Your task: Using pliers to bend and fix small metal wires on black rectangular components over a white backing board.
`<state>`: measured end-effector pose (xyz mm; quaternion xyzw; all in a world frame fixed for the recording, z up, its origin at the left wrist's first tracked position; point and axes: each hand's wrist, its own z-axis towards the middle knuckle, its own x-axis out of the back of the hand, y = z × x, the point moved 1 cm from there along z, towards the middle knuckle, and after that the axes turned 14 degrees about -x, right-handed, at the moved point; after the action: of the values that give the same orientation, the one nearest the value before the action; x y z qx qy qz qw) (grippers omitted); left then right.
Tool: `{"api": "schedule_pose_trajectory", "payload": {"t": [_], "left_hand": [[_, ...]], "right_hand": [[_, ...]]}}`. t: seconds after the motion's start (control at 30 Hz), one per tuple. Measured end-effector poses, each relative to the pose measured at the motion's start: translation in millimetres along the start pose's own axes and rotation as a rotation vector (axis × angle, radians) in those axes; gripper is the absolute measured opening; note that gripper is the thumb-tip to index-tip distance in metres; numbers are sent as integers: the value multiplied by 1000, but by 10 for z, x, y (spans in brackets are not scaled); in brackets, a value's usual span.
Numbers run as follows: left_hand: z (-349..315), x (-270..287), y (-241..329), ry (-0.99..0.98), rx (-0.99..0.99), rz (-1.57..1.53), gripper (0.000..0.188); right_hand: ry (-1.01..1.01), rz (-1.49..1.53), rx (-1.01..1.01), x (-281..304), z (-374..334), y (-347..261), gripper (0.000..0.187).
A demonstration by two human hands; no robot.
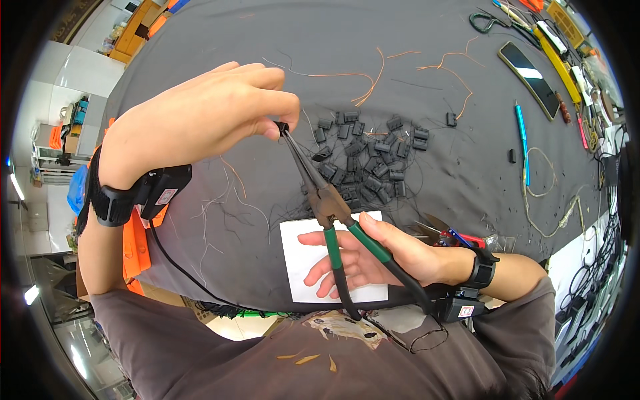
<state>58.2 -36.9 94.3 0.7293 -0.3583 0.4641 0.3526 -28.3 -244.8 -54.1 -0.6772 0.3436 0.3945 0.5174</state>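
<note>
Long-nose pliers point(327, 203) with green and black handles stand tilted in front of me, tips pointing up and away. My right hand point(393, 257) holds them by the handles, its thumb along the right one and its fingers stretched loosely behind. Up at the pliers' tips, my left hand point(220, 110) pinches a small black piece point(283, 127), partly hidden by the fingers. Just beyond the pliers lies a pile of small black plastic blocks point(373, 160), some with thin wires. Beneath my right hand rests a white sheet of paper point(293, 250).
Orange wire strands point(370, 83) lie across the grey cloth point(220, 40). At right are a phone point(530, 77), a blue pen point(521, 140), string point(547, 230) and scissors point(490, 23). More tools point(447, 233) lie beside my right wrist. A black cable point(180, 260) hangs from my left wrist device.
</note>
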Motion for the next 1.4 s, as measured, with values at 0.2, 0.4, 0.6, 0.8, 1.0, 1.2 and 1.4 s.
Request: {"api": "schedule_pose_trajectory", "payload": {"t": [0.2,0.4,0.6,0.8,1.0,1.2,1.4], "left_hand": [[6,11,52,-11,35,-24,8],[-4,30,67,-15,90,-85,8],[264,254,52,-314,176,-311,14],[421,206,-133,-448,99,-507,18],[443,138,-163,-350,4,-479,19],[422,120,-138,-317,-63,-484,18],[262,-58,-103,-262,66,-380,16]], "right_hand": [[15,14,5,2,-12,3,82],[10,22,-25,4,2,1,83],[-11,12,-53,18,-6,-10,84],[28,50,-47,6,-5,-3,80],[77,74,56,69,42,98,65],[34,12,103,83,43,136,61],[112,53,-19,66,37,54,60]]}}
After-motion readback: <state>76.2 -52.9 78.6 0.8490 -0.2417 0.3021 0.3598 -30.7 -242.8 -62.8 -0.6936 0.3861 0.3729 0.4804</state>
